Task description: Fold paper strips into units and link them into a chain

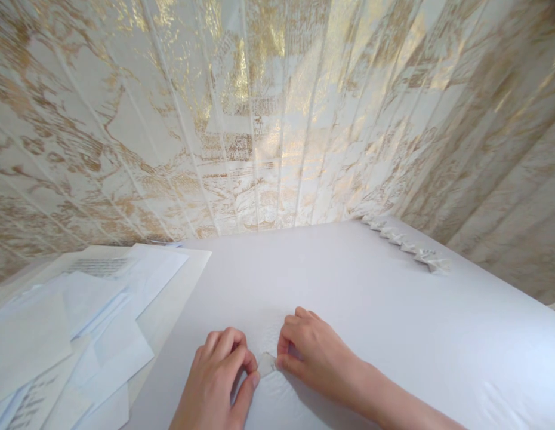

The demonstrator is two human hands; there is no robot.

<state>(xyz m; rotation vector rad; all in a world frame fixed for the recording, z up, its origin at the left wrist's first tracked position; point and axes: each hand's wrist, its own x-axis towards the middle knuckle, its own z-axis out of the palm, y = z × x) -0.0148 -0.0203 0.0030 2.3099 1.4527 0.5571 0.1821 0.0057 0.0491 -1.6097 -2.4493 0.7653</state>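
Note:
A small folded piece of whitish paper (267, 364) lies low in the middle of the white table (299, 280), between my two hands. My left hand (226, 373) pinches its left edge between thumb and forefinger, the other fingers curled. On the opposite side, my right hand (311, 349) has thumb and fingertips closed on the right edge of the same piece. Faint marks show on the paper, and its exact folded shape is too small to tell.
Loose white sheets (111, 310), some printed, overlap at the left. A row of several small folded paper pieces (407, 245) stands at the back right. A pleated curtain (259, 119) with gold patterns hangs behind the table.

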